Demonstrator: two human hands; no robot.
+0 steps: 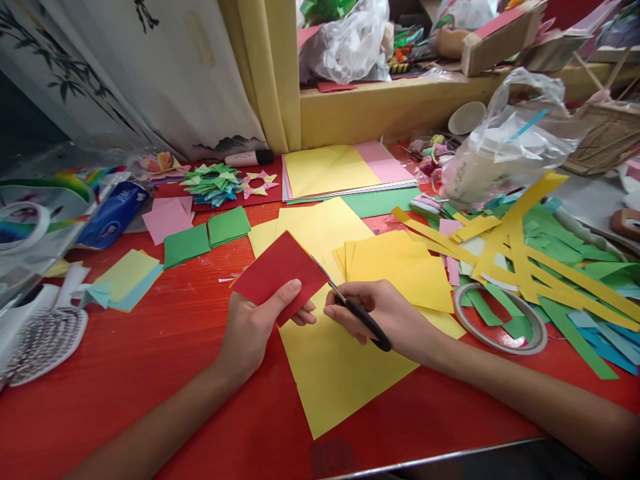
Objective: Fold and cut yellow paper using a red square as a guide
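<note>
My left hand (pixel 260 323) is closed on a piece of red paper (pixel 285 270), thumb on top and fingers beneath. My right hand (pixel 377 310) grips a pair of scissors with black handles (pixel 367 323). The scissor blades lie along the right edge of the red paper; how far they are parted is hard to see. Below both hands a large yellow sheet (pixel 345 393) lies on the red table. Beyond my right hand rests a stack of yellow paper pieces (pixel 400 267), and further back another yellow sheet (pixel 325 223).
Green squares (pixel 186 245) and pink squares (pixel 167 220) lie left, near a hairbrush (pixel 47 340) and a blue packet (pixel 113 213). At right are a tape roll (pixel 537 327), yellow strips (pixel 523 250) and a plastic bag with a cup (pixel 493 160). Stacked sheets (pixel 330 172) sit behind.
</note>
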